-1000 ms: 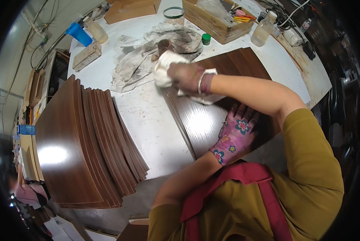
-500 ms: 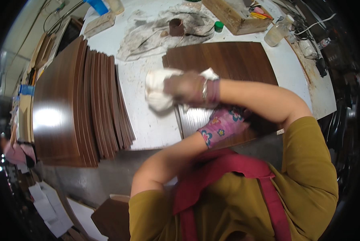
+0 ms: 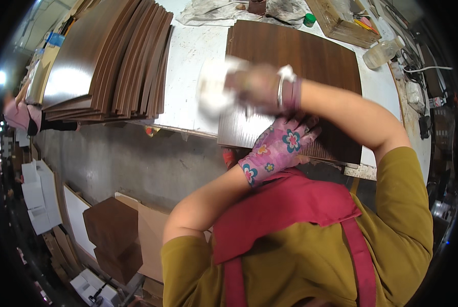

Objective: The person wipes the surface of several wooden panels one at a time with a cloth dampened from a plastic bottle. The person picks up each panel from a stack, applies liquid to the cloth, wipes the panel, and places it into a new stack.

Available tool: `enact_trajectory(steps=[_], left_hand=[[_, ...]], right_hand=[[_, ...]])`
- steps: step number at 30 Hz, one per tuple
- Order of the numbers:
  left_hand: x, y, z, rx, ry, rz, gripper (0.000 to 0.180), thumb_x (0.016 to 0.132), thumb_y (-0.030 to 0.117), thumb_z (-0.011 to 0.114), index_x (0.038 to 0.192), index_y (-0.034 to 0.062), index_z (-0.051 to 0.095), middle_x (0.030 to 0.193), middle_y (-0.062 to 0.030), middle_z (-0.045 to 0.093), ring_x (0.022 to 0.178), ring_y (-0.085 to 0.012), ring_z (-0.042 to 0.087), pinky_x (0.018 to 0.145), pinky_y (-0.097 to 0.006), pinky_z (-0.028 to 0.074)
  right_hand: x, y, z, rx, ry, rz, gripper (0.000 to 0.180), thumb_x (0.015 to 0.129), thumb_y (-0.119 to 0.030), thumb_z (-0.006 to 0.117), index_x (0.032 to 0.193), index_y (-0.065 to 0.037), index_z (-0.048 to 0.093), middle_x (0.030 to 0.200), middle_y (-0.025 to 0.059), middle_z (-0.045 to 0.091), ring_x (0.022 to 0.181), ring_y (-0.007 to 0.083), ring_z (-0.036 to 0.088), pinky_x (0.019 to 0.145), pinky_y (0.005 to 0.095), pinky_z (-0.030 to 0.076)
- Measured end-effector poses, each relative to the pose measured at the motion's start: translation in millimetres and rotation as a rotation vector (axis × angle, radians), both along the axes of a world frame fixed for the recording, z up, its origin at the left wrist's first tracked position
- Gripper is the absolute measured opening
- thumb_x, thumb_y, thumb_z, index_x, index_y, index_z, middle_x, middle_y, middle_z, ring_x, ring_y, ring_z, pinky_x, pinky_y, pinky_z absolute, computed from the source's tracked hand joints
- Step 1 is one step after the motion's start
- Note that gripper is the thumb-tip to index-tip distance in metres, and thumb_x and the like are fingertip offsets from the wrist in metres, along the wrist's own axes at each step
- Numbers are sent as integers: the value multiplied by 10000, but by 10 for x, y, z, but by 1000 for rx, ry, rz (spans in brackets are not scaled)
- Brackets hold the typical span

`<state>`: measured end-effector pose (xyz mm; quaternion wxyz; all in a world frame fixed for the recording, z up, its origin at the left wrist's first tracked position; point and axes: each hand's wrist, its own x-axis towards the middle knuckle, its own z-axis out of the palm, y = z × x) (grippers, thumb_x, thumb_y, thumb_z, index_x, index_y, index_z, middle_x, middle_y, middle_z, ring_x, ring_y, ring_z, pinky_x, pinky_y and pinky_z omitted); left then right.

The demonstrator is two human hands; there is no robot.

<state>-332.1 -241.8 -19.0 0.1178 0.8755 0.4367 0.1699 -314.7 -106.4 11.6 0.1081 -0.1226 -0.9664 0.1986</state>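
A dark brown wood-grain panel [image 3: 295, 56] lies before me on the white table [image 3: 193, 66], with further panel edges under it at the far left corner. My right hand [image 3: 257, 87], gloved and smeared by motion, holds a bunched white cloth [image 3: 216, 87] over the panel's left edge. Beneath my right forearm, my left hand [image 3: 285, 140], in a pink flowered glove, rests on the panel's near part with its fingers spread. It grips nothing that I can see.
A leaning stack of brown panels [image 3: 121, 66] stands at the left. Along the back are a stained rag [image 3: 213, 11], a green cap [image 3: 309, 20], a wooden box [image 3: 341, 23] and a bottle [image 3: 381, 52]. Brown boxes [image 3: 111, 227] sit on the floor; a person in pink [image 3: 18, 113] is far left.
The whole view has shifted, so the table sits higher and more floor shows. My left hand has come out more from under the right forearm. The right hand still holds the cloth at the panel's left edge.
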Motion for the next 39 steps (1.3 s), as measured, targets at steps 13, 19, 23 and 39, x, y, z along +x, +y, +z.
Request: enact_trajectory(steps=[13, 19, 23, 39], left_hand=[[-37, -71, 153, -122, -122, 34, 685, 832, 401, 650, 1442, 213, 401, 1432, -111, 445, 1311, -327, 416, 1099, -421, 325], [-90, -245, -42, -621, -456, 27, 645, 877, 460, 578, 1423, 153, 422, 1440, -121, 427, 1361, -309, 342, 1144, -422, 211], [-54, -175, 6, -585, -74, 125, 612, 905, 494, 513, 1418, 168, 439, 1440, -158, 425, 1334, -371, 370, 1126, -453, 260], [5, -48, 13, 220, 33, -63, 580, 935, 352, 439, 1453, 111, 335, 1474, -181, 359, 1341, -393, 371, 1127, -516, 281]], right_hand=[[-23, -148, -32, 72, -3, 292, 224, 717, -144, 671, 917, -110, 575, 945, 73, 576, 892, 295, 614, 644, 426, 528], [-322, -885, 7, 157, -34, 421, 138, 742, -139, 636, 866, -94, 598, 954, 73, 583, 888, 265, 628, 676, 397, 547], [-391, -787, 286, -339, -38, 239, 251, 843, -195, 611, 1057, -63, 619, 1010, 118, 635, 897, 271, 643, 766, 376, 532], [-610, -984, 92, -247, 229, 325, 219, 841, -216, 597, 950, -28, 623, 889, 134, 656, 817, 331, 632, 748, 419, 507]])
